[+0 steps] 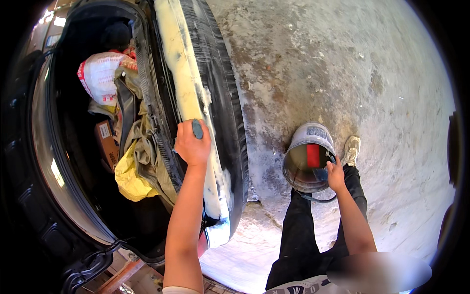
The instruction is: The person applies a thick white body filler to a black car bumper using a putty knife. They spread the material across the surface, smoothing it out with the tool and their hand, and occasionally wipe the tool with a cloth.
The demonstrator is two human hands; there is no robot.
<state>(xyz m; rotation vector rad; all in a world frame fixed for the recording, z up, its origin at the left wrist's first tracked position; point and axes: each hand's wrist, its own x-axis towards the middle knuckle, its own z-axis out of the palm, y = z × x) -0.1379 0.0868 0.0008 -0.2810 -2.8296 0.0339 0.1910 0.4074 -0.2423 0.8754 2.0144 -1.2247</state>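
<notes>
My left hand (193,144) grips a small grey-green block (197,128) on a long strip of cream filler (177,49) along the black bumper (223,108) at the open car trunk. My right hand (336,174) is closed at the right rim of a grey bucket (308,131), with something dark blue under its fingers; exactly what it holds is unclear. The bucket contains dark liquid, and a red rectangular shape (313,155) shows inside it.
The trunk holds a white-and-red sack (100,73), olive cloth (149,154), a yellow bag (129,181) and a cardboard box (106,142). The raised black lid (29,186) is at far left. My legs and a light shoe (351,149) stand on the stained concrete floor (372,93).
</notes>
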